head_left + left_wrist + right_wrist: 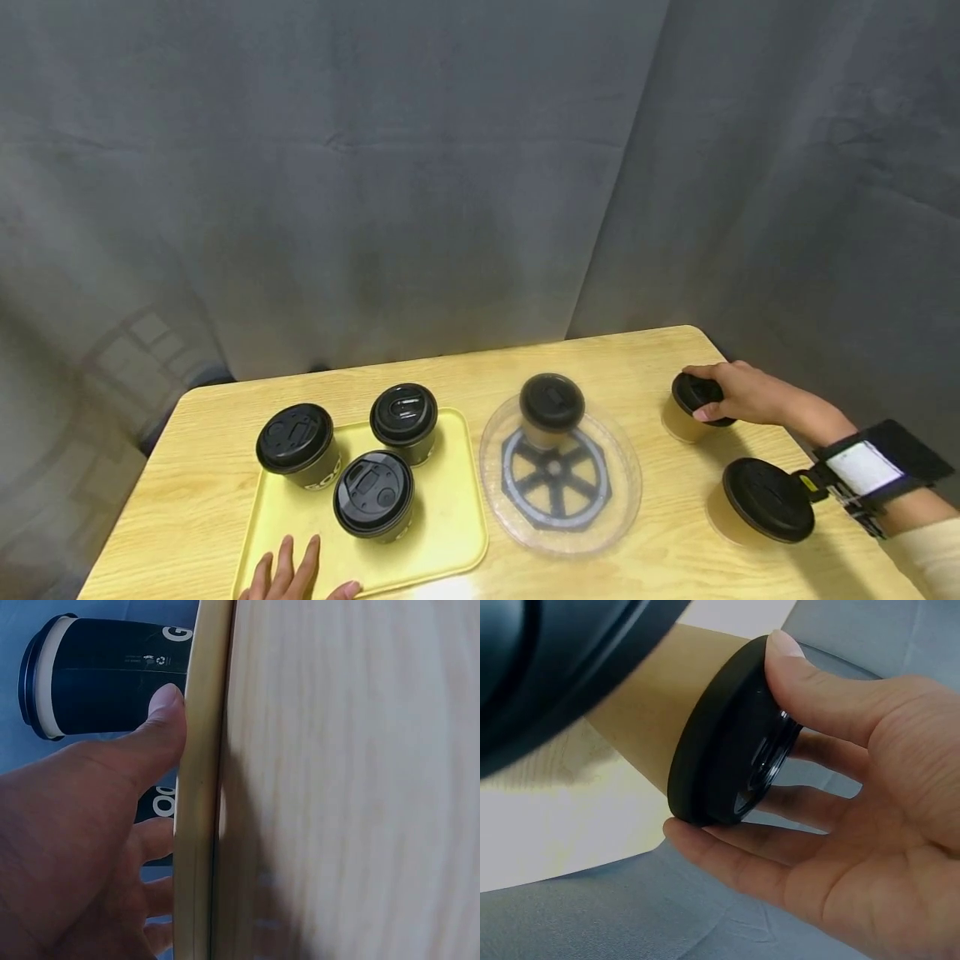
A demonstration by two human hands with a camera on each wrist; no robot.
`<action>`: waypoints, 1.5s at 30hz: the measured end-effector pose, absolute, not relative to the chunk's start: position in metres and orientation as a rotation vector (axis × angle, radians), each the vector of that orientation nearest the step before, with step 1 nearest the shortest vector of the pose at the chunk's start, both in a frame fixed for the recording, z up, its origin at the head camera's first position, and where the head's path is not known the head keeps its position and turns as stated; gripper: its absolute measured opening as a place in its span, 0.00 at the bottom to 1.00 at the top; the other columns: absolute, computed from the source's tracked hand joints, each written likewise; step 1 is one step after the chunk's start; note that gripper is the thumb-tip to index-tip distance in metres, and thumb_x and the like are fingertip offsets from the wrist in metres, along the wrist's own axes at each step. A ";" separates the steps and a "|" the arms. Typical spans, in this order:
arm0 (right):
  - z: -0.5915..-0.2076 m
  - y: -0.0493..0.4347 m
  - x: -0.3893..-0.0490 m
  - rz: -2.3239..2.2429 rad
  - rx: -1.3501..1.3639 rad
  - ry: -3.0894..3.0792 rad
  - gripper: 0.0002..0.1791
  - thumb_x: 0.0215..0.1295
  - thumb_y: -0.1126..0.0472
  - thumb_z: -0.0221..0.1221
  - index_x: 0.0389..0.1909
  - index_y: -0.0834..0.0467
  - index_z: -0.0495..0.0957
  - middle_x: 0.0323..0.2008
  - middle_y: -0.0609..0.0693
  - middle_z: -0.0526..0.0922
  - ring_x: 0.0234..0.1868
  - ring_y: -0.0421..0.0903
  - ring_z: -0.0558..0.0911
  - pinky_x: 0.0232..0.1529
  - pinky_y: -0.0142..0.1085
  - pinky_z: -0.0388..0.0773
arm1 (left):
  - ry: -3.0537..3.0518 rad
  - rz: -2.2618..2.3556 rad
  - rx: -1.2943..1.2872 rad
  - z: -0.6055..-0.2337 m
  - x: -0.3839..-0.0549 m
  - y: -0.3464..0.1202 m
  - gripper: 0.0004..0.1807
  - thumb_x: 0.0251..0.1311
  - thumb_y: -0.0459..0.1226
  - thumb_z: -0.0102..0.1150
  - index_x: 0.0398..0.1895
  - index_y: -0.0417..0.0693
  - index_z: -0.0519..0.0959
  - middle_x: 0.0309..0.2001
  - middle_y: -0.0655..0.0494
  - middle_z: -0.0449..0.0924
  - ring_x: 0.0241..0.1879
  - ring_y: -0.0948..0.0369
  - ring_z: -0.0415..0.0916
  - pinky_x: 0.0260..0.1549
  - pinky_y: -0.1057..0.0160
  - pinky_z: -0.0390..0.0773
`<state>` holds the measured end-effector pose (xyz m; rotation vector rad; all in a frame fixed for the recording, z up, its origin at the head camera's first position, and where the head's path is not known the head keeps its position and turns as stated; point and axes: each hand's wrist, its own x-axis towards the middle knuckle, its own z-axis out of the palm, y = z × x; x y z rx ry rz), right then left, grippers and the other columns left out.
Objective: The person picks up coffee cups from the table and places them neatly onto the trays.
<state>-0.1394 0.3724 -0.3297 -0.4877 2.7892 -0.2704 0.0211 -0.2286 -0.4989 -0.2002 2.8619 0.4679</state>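
Observation:
My right hand (712, 402) reaches to the far right of the wooden table (660, 567) and grips the black lid of a brown paper cup (678, 423). In the right wrist view the thumb and fingers (780, 656) curl round that lid (720, 742). At the front edge of a yellow tray (450, 517), my left hand (288, 575) lies with straight fingers. Seen from the left wrist, its thumb (161, 720) presses the tray's rim (199, 787). Three dark cups with black lids stand on the tray, the nearest (373, 493) just beyond the left hand.
A clear round plate (607, 492) with a dark wheel pattern lies mid-table and bears a brown lidded cup (551, 408). Another brown cup with a black lid (767, 498) stands by my right wrist. Grey curtains hang behind the table.

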 end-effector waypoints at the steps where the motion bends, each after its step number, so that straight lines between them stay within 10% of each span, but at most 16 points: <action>1: -0.330 0.372 -0.139 -0.269 -0.491 2.795 0.45 0.54 0.49 0.69 0.64 0.75 0.65 0.56 0.75 0.75 0.53 0.69 0.78 0.40 0.43 0.79 | 2.876 0.455 -0.181 -0.500 0.022 -0.230 0.54 0.49 0.74 0.53 0.67 0.42 0.69 0.68 0.23 0.57 0.65 0.20 0.51 0.54 0.21 0.56; 35: -0.334 0.365 -0.133 -0.312 -0.518 2.865 0.40 0.55 0.51 0.69 0.63 0.71 0.68 0.42 0.58 0.86 0.40 0.51 0.83 0.35 0.41 0.77 | 2.786 0.465 -0.198 -0.503 0.022 -0.242 0.57 0.50 0.75 0.49 0.71 0.41 0.64 0.70 0.22 0.49 0.66 0.18 0.44 0.55 0.20 0.51; 45: -0.339 0.361 -0.134 -0.333 -0.560 2.900 0.39 0.54 0.53 0.70 0.62 0.71 0.70 0.51 0.66 0.82 0.48 0.60 0.83 0.40 0.45 0.80 | 2.773 0.367 -0.189 -0.510 0.019 -0.249 0.58 0.52 0.77 0.40 0.72 0.42 0.61 0.70 0.21 0.49 0.65 0.17 0.43 0.54 0.20 0.54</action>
